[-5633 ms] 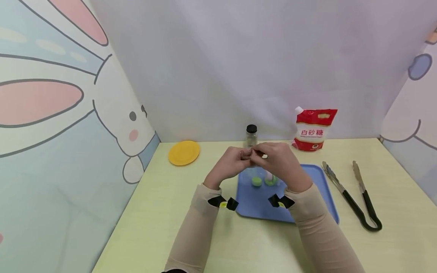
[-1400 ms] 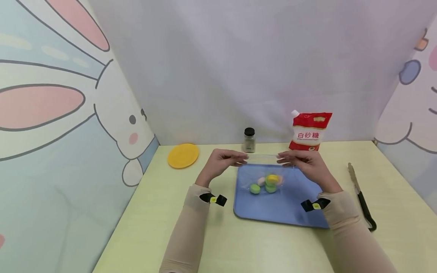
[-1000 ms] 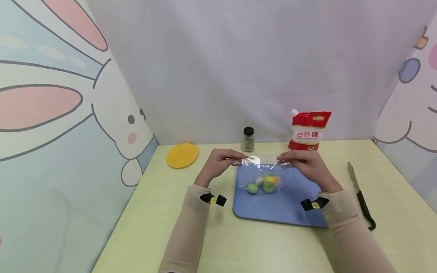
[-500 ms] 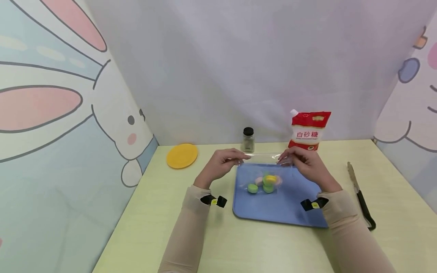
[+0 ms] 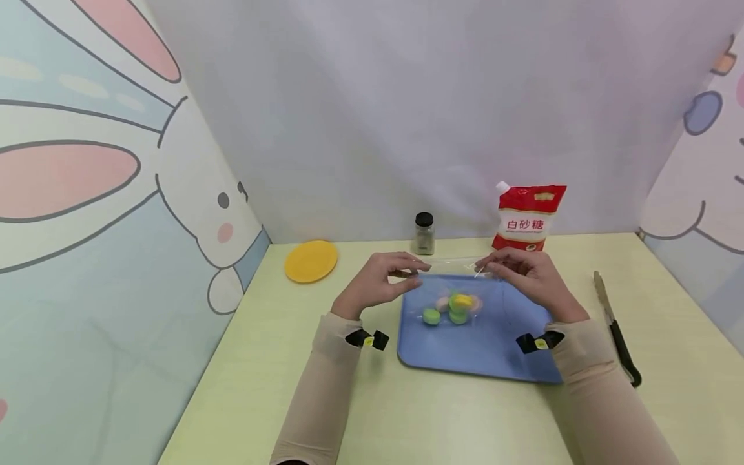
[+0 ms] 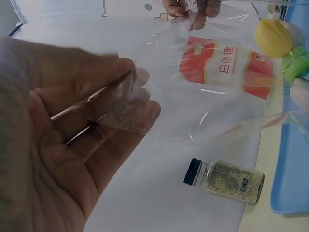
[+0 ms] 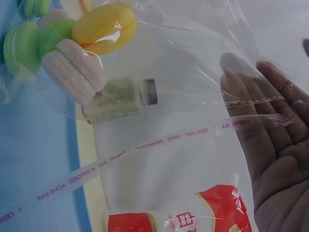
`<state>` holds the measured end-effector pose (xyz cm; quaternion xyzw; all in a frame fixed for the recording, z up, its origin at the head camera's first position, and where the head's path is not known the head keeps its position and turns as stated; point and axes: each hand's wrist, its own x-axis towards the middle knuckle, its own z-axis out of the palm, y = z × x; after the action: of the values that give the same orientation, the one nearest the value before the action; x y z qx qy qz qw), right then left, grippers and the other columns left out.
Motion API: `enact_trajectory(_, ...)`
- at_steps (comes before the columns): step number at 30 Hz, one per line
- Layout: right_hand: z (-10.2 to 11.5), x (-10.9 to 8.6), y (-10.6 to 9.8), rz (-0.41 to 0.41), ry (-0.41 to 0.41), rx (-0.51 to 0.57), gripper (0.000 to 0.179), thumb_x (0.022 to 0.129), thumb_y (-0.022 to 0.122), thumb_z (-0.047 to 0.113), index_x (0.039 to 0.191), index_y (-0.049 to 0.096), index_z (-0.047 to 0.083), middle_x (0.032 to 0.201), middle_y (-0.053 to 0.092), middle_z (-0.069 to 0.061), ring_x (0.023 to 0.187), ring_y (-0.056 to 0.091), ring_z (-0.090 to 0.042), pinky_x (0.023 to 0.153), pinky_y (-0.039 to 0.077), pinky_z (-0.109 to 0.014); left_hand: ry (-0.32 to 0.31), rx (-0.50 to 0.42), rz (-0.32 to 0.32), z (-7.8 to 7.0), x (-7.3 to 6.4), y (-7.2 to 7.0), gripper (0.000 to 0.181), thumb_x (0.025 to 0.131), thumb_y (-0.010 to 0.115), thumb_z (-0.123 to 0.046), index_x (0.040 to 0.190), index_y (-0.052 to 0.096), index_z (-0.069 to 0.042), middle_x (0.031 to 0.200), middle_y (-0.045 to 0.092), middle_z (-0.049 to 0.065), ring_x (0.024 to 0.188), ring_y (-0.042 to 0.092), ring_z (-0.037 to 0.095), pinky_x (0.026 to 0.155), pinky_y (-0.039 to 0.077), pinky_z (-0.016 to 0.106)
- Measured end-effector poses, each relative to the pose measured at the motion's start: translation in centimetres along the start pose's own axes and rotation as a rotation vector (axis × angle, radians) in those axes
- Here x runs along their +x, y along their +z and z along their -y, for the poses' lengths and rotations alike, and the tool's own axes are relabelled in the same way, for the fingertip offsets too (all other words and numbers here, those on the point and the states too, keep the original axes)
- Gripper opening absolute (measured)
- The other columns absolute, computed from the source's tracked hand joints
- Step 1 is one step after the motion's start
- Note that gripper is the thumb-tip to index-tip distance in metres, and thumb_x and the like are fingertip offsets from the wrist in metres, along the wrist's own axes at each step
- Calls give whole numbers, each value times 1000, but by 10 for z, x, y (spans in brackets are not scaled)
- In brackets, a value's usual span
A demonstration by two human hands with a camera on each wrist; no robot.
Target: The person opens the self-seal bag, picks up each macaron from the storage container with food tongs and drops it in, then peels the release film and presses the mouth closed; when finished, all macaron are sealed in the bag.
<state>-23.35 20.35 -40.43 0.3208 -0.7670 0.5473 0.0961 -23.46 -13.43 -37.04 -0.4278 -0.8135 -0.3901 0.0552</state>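
Observation:
A clear plastic bag (image 5: 450,266) stands over the blue tray (image 5: 482,358), holding several green, yellow and pale pink macarons (image 7: 104,29). My left hand (image 5: 380,284) is at the bag's upper left, thumb spread away from the fingers. In the left wrist view its fingertips (image 6: 152,111) touch the thin film. My right hand (image 5: 526,274) pinches at the upper right corner. From it runs a narrow printed sealing strip (image 7: 190,134) with red lettering, seen in the right wrist view. That hand's thumb is out of the right wrist view.
A black-capped seasoning jar (image 5: 424,234) and a red and white sugar pouch (image 5: 526,216) stand behind the tray. A yellow plate (image 5: 310,261) lies at the back left. Black-handled tongs (image 5: 620,345) lie at the right, partly hidden by my right arm.
Earlier my hands met over the tray, then moved apart, stretching the bag's top edge. Within the last half second, my left thumb has come away from the film.

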Motion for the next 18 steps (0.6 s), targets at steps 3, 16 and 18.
enact_trajectory(3,-2,-1,0,10,26,-5,23,90,72,-4,110,72,6,108,74,-13,89,74,-20,75,61,-25,-1,-5,-7,-1,0,1,26,96,71,-25,120,74,-14,116,72,0,91,64,3,82,60,29)
enact_trajectory(16,8,3,0,97,-11,16,49,90,68,-10,134,53,6,108,73,-17,93,74,-23,78,61,-27,51,26,-81,-3,8,14,43,96,71,-14,138,63,-17,106,76,-2,94,69,2,66,56,18)
enact_trajectory(18,13,5,2,137,5,6,54,90,70,-7,138,51,8,109,73,-15,93,74,-24,79,61,-28,22,62,-60,-8,11,18,44,97,70,-19,140,61,-18,104,76,-3,93,70,1,66,56,18)
